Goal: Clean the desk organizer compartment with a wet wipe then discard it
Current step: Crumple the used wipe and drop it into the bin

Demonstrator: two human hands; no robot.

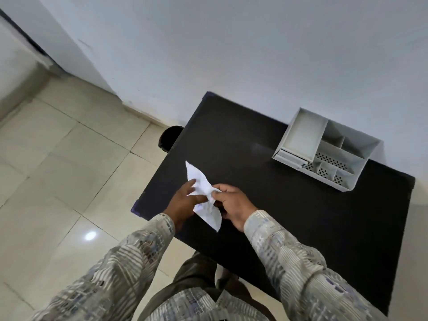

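A white wet wipe (201, 181), crumpled in the middle, is held above the near left part of the black desk (289, 205). My left hand (185, 200) grips its left side and my right hand (231, 202) pinches its bunched centre. The white desk organizer (324, 149) stands at the desk's far right, close to the wall, well away from both hands. It has one large compartment, several smaller ones with perforated bottoms, and a small drawer at its front left.
A dark round bin (168, 138) stands on the tiled floor (69, 158) just beyond the desk's left edge, partly hidden by the desk. A white wall (231, 54) runs behind the desk.
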